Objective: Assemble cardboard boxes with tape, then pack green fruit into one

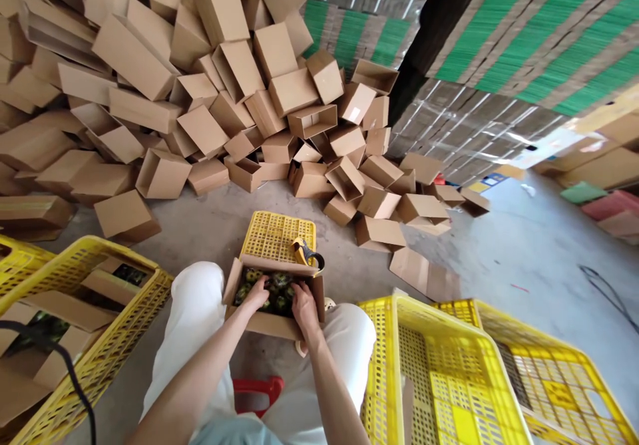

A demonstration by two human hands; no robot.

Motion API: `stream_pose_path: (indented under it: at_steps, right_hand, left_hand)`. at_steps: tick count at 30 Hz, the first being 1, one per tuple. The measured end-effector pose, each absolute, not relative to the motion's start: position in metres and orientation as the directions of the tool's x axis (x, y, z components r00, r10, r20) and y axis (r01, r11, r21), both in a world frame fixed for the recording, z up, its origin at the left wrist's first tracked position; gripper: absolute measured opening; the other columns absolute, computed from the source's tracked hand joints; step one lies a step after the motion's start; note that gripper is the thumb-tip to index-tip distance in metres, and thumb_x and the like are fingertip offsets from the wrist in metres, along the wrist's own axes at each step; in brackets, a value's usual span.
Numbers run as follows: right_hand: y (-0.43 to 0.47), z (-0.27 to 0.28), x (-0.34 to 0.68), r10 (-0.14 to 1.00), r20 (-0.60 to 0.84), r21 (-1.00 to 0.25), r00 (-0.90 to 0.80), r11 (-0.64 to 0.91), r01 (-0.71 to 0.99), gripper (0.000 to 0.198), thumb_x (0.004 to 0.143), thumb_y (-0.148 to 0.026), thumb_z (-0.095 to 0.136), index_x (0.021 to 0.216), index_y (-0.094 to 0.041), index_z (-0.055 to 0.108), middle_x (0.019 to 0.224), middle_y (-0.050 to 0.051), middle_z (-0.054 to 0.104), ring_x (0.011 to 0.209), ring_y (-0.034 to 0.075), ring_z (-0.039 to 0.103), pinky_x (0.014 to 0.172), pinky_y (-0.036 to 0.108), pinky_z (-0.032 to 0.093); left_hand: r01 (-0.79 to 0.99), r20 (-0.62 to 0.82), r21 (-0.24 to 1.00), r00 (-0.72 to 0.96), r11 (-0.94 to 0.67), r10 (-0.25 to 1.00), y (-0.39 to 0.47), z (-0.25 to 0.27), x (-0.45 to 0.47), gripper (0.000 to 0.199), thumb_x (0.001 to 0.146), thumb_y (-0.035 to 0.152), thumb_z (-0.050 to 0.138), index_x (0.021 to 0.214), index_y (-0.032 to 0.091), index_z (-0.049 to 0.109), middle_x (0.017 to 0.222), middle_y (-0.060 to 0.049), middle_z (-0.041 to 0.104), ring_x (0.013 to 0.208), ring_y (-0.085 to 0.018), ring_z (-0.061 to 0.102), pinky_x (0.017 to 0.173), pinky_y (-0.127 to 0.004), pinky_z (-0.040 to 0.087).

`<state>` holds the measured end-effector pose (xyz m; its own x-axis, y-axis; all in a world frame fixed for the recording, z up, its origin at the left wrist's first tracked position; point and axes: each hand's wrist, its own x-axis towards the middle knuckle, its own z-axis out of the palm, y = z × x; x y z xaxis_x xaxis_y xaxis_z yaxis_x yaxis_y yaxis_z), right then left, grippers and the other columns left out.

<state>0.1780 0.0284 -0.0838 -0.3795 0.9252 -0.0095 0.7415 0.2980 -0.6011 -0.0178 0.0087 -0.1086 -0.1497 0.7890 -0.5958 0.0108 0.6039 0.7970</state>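
An open cardboard box (279,327) sits between my knees, its flaps folded outward. Inside it lie several dark green, round, plant-like pieces (275,293) with yellowish centres; their exact kind is unclear. My left hand (257,295) reaches into the left half of the box, fingers drawn together and bent down among the pieces. At the right side, my right hand (303,305) is also in the box with curled fingers touching the contents. Both sets of fingertips are partly hidden. Just behind the box, a yellow and black tape dispenser (301,251) rests on an upturned yellow crate (267,231).
A big heap of cardboard boxes (210,132) covers the floor ahead. At left, a yellow crate (154,292) holds boxes with dark green contents. Yellow crates (439,345) stand at right. Green and brown strapped stacks (499,39) rise behind; a black cable (74,372) hangs at left.
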Motion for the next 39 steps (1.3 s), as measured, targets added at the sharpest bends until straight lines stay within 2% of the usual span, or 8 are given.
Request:
stream_pose_path:
  at_steps: [3,9,17,20,24,28,35,39]
  right_hand:
    - [0.023,-0.085,0.178,0.940,-0.028,-0.625,-0.341,0.250,0.740,0.035,0.095,-0.020,0.054,0.128,-0.016,0.064,0.125,0.017,0.070,0.122,0.030,0.068,0.109,0.044,0.055]
    - [0.026,-0.099,0.175,0.984,0.025,-0.807,-0.177,0.125,0.577,0.066,0.081,-0.043,0.080,0.137,-0.021,0.055,0.132,0.013,0.069,0.123,0.032,0.067,0.107,0.047,0.056]
    - [0.034,-0.110,0.174,0.984,0.046,-0.868,-0.174,0.126,0.480,0.023,0.082,-0.045,0.075,0.079,-0.023,0.070,0.098,0.008,0.071,0.102,0.029,0.070,0.098,0.043,0.056]
    - [0.030,-0.114,0.175,0.977,0.072,-0.874,-0.200,0.159,0.460,0.020,0.074,-0.031,0.075,0.092,-0.023,0.072,0.107,0.008,0.073,0.106,0.030,0.071,0.100,0.045,0.057]
    - [0.029,-0.121,0.179,0.976,0.098,-0.876,-0.195,0.178,0.448,0.055,0.072,-0.019,0.066,0.127,-0.025,0.068,0.129,0.008,0.073,0.125,0.030,0.067,0.112,0.048,0.053]
    - [0.031,-0.126,0.179,0.980,0.127,-0.876,-0.153,0.183,0.446,0.059,0.078,-0.018,0.060,0.136,-0.022,0.068,0.138,0.012,0.071,0.132,0.030,0.065,0.117,0.049,0.051]
    - [0.031,-0.122,0.177,0.987,0.152,-0.877,-0.057,0.162,0.453,0.042,0.097,-0.034,0.049,0.128,-0.018,0.072,0.132,0.017,0.074,0.124,0.030,0.069,0.111,0.046,0.054]
    - [0.032,-0.119,0.174,0.990,0.141,-0.885,0.004,0.125,0.448,0.041,0.099,-0.041,0.047,0.117,-0.017,0.075,0.118,0.017,0.079,0.109,0.030,0.074,0.101,0.043,0.057]
  left_hand:
    - [0.160,-0.559,0.801,-0.144,0.577,0.816,0.014,-0.110,-0.015,0.058,0.063,0.001,0.063,0.119,0.016,0.065,0.146,-0.020,0.058,0.141,-0.032,0.053,0.115,-0.039,0.045]
    - [0.365,-0.549,0.769,-0.041,0.524,0.835,0.009,-0.114,-0.010,0.056,0.077,0.007,0.061,0.132,0.019,0.063,0.146,-0.016,0.060,0.118,-0.027,0.069,0.097,-0.036,0.058]
    - [0.606,-0.559,0.635,-0.068,0.479,0.826,0.020,-0.112,-0.003,0.081,0.077,0.001,0.065,0.154,0.016,0.049,0.160,-0.020,0.051,0.152,-0.032,0.046,0.123,-0.036,0.039]
    - [0.663,-0.580,0.556,-0.122,0.501,0.805,0.022,-0.108,0.006,0.075,0.080,0.003,0.068,0.152,0.013,0.051,0.156,-0.026,0.053,0.144,-0.036,0.056,0.117,-0.041,0.045]
    - [0.692,-0.540,0.521,-0.186,0.500,0.821,0.018,-0.099,0.015,0.054,0.090,0.008,0.060,0.144,0.009,0.058,0.157,-0.031,0.048,0.145,-0.042,0.052,0.114,-0.049,0.046]
    - [0.651,-0.496,0.573,-0.208,0.498,0.843,0.013,-0.095,0.015,0.041,0.096,0.006,0.045,0.131,0.008,0.066,0.156,-0.030,0.049,0.149,-0.042,0.046,0.115,-0.052,0.044]
    - [0.359,-0.502,0.759,-0.209,0.543,0.840,0.006,-0.099,-0.016,0.004,0.091,0.020,0.068,0.093,0.017,0.068,0.109,-0.015,0.074,0.120,-0.032,0.069,0.105,-0.043,0.054]
    - [0.067,-0.495,0.853,-0.212,0.518,0.842,-0.017,-0.099,-0.035,0.029,0.094,0.048,0.067,0.095,0.019,0.065,0.103,-0.008,0.070,0.102,-0.022,0.072,0.081,-0.030,0.063]
